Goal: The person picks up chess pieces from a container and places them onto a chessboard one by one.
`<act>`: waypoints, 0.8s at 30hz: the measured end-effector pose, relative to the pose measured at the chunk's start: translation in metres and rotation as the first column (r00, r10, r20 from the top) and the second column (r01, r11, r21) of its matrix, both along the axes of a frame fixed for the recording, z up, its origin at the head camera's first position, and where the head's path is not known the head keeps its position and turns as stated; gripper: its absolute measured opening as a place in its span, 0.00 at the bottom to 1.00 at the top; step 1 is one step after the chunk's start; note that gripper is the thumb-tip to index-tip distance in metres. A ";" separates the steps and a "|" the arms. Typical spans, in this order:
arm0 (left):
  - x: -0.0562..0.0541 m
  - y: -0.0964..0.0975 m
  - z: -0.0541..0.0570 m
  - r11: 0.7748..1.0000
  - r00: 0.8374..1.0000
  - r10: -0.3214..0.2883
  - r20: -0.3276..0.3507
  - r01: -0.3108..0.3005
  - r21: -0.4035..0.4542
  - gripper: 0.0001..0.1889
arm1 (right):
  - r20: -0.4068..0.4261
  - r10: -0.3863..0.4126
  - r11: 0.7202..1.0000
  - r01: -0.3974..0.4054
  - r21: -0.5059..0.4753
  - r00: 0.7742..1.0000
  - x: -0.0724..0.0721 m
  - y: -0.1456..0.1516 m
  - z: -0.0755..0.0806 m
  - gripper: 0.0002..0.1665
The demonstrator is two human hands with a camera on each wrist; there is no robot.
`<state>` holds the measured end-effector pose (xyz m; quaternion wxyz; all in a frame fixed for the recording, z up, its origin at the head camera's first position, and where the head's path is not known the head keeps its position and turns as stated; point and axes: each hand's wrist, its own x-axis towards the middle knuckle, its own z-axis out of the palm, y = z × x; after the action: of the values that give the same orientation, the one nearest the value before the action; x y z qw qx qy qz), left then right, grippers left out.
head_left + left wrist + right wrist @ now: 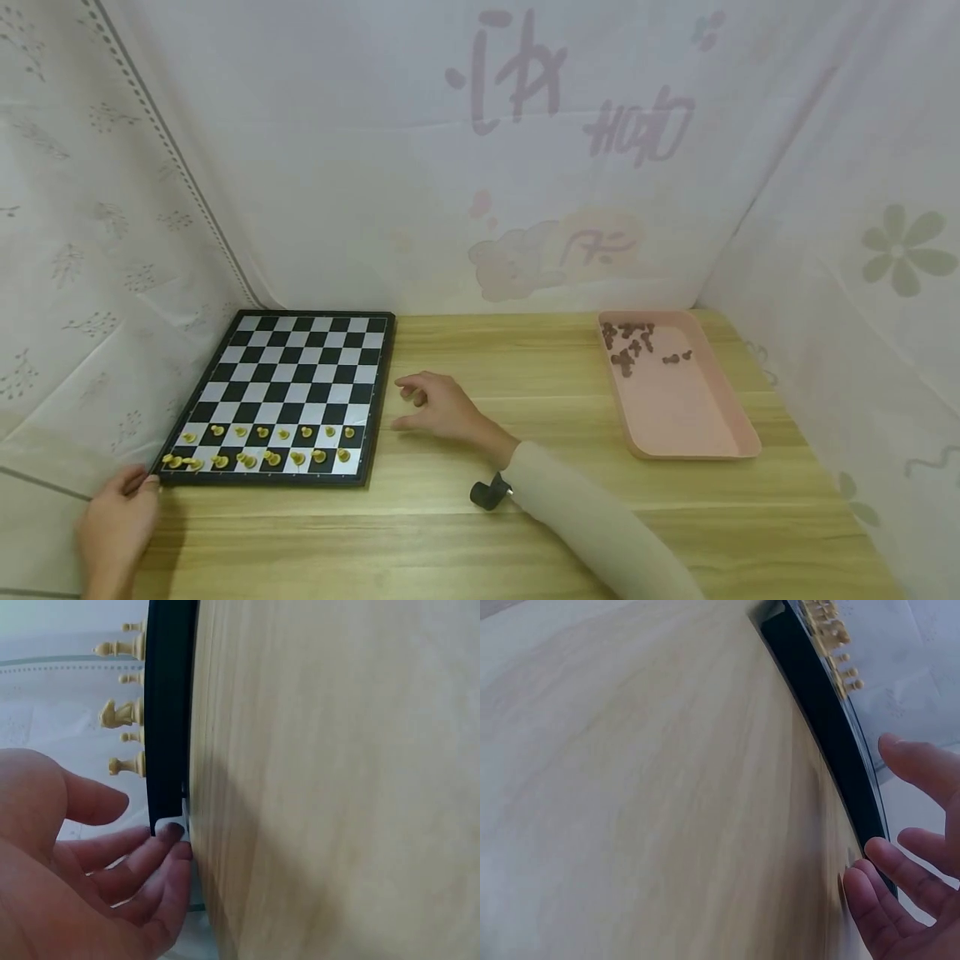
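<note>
"Since the square, black-rimmed board (300, 367) with black and white checks lies flat at the left of the pale wood-grained table (300, 542), how would it handle?"

"Stiff and fairly light, I'd guess — but the small yellow, plastic-looking chess pieces (272, 458) along its near edge could slide or topple. Best held level, low on opposite side edges."

"And the hands?"

"The left hand (120, 517) is at the near left corner, fingers loosely bent by the edge, thumb apart from it. The right hand (442, 404) holds nothing — its thumb and fingers spread wide, just beside the right edge."

"What's unclear?"

"Whether the left fingertips press or reach under the corner. The yellow pieces nearest there overlap from above, and the dark brown pieces (626, 362) scattered in the shallow, rectangular pink tray (675, 417) are too small to identify. The left forearm is mostly cut off."
</note>
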<state>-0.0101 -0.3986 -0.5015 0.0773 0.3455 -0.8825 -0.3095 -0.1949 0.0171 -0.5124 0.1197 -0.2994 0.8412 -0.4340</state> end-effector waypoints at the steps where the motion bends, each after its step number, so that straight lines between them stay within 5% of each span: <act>1: 0.000 0.000 0.000 1.000 1.000 -0.003 0.005 0.003 -0.008 0.27 | -0.004 -0.001 1.000 0.001 0.003 1.000 0.000 -0.002 0.000 0.43; 9: 0.001 -0.002 0.000 0.999 0.999 -0.033 0.013 0.033 -0.027 0.27 | -0.072 -0.030 0.999 0.031 0.014 0.997 0.001 -0.019 -0.009 0.40; 24: -0.001 -0.003 0.002 0.998 0.998 -0.055 0.019 0.056 -0.026 0.26 | -0.029 -0.070 0.997 0.070 -0.025 0.997 0.004 -0.035 -0.013 0.37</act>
<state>-0.0115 -0.4015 -0.4995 0.0652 0.3225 -0.8965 -0.2966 -0.1912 -0.0177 -0.5253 0.0883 -0.2777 0.8477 -0.4433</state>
